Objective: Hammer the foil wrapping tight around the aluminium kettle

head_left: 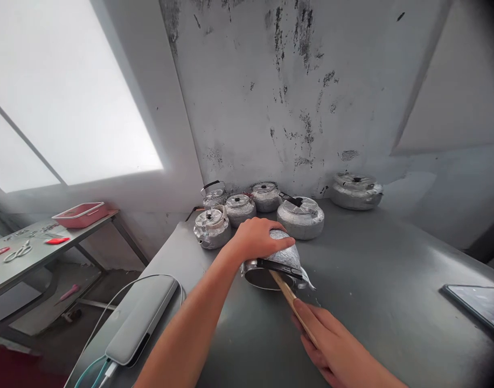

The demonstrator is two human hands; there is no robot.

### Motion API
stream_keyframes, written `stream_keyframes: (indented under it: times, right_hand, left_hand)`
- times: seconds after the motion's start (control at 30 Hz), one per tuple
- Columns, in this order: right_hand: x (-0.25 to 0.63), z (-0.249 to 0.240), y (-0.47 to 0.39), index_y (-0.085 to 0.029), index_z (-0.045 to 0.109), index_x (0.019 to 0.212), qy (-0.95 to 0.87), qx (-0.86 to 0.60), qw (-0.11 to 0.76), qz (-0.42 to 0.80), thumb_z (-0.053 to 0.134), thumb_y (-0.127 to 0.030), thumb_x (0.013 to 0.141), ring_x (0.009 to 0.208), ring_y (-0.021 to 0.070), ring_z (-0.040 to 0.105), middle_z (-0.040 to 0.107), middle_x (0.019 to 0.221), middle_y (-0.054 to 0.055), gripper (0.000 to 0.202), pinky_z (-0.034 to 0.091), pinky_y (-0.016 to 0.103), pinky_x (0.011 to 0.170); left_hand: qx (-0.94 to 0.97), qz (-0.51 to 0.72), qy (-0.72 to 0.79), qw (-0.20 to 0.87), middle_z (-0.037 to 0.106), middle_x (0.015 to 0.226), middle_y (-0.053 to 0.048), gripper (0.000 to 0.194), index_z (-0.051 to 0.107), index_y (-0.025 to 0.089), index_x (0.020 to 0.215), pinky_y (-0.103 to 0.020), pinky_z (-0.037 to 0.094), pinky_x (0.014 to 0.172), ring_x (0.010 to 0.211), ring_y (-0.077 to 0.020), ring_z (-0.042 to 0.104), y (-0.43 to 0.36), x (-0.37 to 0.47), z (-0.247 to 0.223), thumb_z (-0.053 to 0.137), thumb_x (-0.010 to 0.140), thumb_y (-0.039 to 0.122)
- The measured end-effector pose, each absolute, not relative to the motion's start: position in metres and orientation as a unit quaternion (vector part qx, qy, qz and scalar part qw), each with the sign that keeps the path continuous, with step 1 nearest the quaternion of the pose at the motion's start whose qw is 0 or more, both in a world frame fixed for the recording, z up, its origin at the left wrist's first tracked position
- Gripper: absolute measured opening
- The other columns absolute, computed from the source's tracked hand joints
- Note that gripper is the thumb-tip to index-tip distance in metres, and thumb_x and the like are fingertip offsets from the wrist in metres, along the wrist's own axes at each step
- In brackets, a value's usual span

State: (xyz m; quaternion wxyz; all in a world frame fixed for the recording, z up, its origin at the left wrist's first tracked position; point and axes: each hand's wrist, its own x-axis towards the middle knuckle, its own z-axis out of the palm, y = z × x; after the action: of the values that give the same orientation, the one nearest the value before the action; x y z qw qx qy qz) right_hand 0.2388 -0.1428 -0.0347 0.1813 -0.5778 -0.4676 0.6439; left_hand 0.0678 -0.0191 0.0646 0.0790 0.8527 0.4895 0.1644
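A dented aluminium kettle [289, 249] lies tipped on the table with its round opening facing me and a black handle [281, 267] across the front. My left hand [255, 237] grips the top of its body, and the fingers on the far side are partly hidden. In my right hand [327, 334] is a wooden stick [287, 291], its far end inside the opening, where I cannot see the tip. Beyond my left hand stand several more battered kettles, the closest being one with a lid [211, 229] and another with a black handle [301, 220].
Another dented pot [356, 191] stands at the back right by the wall. A grey power bank [139, 320] with cables lies at the table's left edge, a phone [477, 307] at the right. On a side table are a pink basket [82, 215] and scissors [18, 251].
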Motion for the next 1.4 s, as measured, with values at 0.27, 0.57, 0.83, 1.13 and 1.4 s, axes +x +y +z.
stream_keyframes:
  times: [0.27,0.57,0.83,1.13,1.4]
  right_hand:
    - [0.24,-0.033,-0.142,-0.024,0.045,0.091,-0.475,-0.575,0.187,0.64,0.027,-0.076,0.092,0.033,0.0042,0.019,0.032,0.055,-0.011,0.055,0.031,0.018,0.027]
    - [0.239,-0.014,-0.141,-0.023,0.045,0.087,-0.528,-0.592,0.152,0.589,0.027,-0.062,0.097,0.037,0.0062,0.025,0.032,0.059,-0.008,0.044,0.031,0.02,0.03]
    - [0.276,-0.015,-0.115,-0.021,0.042,0.068,-0.761,-0.519,0.199,0.334,0.046,-0.051,0.096,0.054,0.0107,0.032,0.045,0.062,-0.003,0.041,0.024,0.025,0.049]
    - [0.317,0.025,-0.105,-0.022,0.045,0.067,-0.771,-0.526,0.242,0.265,0.056,-0.052,0.09,0.055,0.0109,0.024,0.03,0.058,-0.005,0.039,0.022,0.025,0.05]
    - [0.326,0.025,-0.096,-0.024,0.036,0.068,-0.727,-0.582,0.338,0.137,0.049,-0.052,0.092,0.054,0.0127,0.028,0.03,0.058,-0.005,0.039,0.025,0.027,0.053]
  left_hand:
    - [0.851,0.164,0.491,0.085,0.075,0.11,0.002,0.046,0.075,0.035,0.113,-0.036,0.05,0.092,0.105,-0.0277,0.066,-0.019,0.068,0.065,0.053,0.086,0.065]
    - [0.843,0.195,0.484,0.127,0.076,0.106,0.001,0.045,0.076,0.032,0.11,-0.035,0.048,0.095,0.102,-0.0264,0.068,-0.01,0.059,0.062,0.056,0.086,0.064]
    - [0.733,0.392,0.498,0.247,0.076,0.093,-0.005,0.049,0.078,0.015,0.1,-0.027,0.051,0.08,0.084,-0.019,0.066,0.029,0.027,0.048,0.05,0.092,0.056]
    - [0.781,0.265,0.471,0.313,0.072,0.116,-0.005,0.066,0.074,0.023,0.117,-0.029,0.048,0.087,0.103,-0.0234,0.065,-0.008,0.006,0.082,0.043,0.089,0.074]
    - [0.848,0.181,0.479,0.137,0.069,0.115,-0.011,0.103,0.044,0.023,0.147,-0.035,0.053,0.077,0.102,-0.0331,0.067,-0.046,0.037,0.087,0.074,0.063,0.075]
